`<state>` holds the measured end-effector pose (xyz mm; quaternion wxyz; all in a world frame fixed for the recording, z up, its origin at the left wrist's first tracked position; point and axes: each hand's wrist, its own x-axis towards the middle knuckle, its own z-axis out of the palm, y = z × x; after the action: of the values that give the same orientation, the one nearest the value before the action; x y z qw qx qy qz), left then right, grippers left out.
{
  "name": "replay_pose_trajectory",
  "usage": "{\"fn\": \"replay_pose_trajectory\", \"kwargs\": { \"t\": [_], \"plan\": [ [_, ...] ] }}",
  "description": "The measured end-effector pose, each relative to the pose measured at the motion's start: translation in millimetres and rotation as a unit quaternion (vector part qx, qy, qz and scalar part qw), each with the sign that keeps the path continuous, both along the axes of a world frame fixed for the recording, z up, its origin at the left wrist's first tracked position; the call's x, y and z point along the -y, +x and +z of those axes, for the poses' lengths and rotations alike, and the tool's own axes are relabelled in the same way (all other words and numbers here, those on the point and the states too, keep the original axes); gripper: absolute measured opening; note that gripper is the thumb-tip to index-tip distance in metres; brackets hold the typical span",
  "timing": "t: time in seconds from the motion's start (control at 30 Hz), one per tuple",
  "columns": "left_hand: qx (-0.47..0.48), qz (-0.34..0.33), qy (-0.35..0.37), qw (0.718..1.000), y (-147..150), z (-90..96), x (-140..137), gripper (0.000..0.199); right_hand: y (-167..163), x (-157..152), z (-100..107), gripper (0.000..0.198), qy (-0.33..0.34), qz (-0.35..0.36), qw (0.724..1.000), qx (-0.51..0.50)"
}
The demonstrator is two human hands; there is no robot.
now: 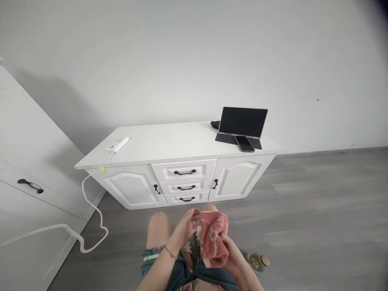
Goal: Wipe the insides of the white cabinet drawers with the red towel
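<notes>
No words, numbers or signs can be read here. The screen of the tablet (242, 121) is dark and shows nothing. The phone (244, 143) lying in front of it is dark too. The white power bank (118, 144) on the cupboard top has a tiny dark mark, but it is too small to read. The pink cloth (214, 238) has a pale pattern on it, not letters.
</notes>
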<state>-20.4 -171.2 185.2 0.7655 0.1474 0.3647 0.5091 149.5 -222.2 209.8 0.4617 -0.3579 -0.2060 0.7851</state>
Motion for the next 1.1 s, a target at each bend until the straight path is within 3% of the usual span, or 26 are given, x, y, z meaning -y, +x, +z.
{"fn": "replay_pose_trajectory", "kwargs": {
  "t": [0.1,0.2,0.33,0.47,0.6,0.73,0.97,1.1],
  "plan": [
    [0.090,-0.009,-0.025,0.996,6,-19.8,71,0.027,-12,8,3,0.016,-0.012,0.053,0.997,0.056],
    [0.143,0.027,-0.041,0.989,5,-29.6,114,0.037,-22,16,3,0.024,0.077,0.135,0.972,0.175],
    [0.091,0.078,-0.055,0.991,-4,-32.9,135,0.035,-31,27,-2,0.018,0.199,0.214,0.907,0.305],
    [0.039,0.083,-0.067,0.994,-11,-35.4,139,0.037,-32,36,-2,0.016,0.220,0.231,0.882,0.346],
    [0.034,0.078,-0.054,0.995,-11,-41.6,142,0.030,-27,41,-1,0.030,0.221,0.240,0.904,0.278],
    [0.032,0.084,-0.049,0.995,-7,-50.4,142,0.027,-23,43,-14,0.043,0.206,0.236,0.933,0.177],
    [0.029,0.097,-0.070,0.992,-1,-43.5,140,0.032,-27,40,-40,0.052,0.080,0.161,0.967,0.182],
    [0.067,0.065,-0.043,0.995,1,-31.8,139,0.033,-27,40,-45,0.048,-0.005,0.086,0.989,0.121]
  ]
}}
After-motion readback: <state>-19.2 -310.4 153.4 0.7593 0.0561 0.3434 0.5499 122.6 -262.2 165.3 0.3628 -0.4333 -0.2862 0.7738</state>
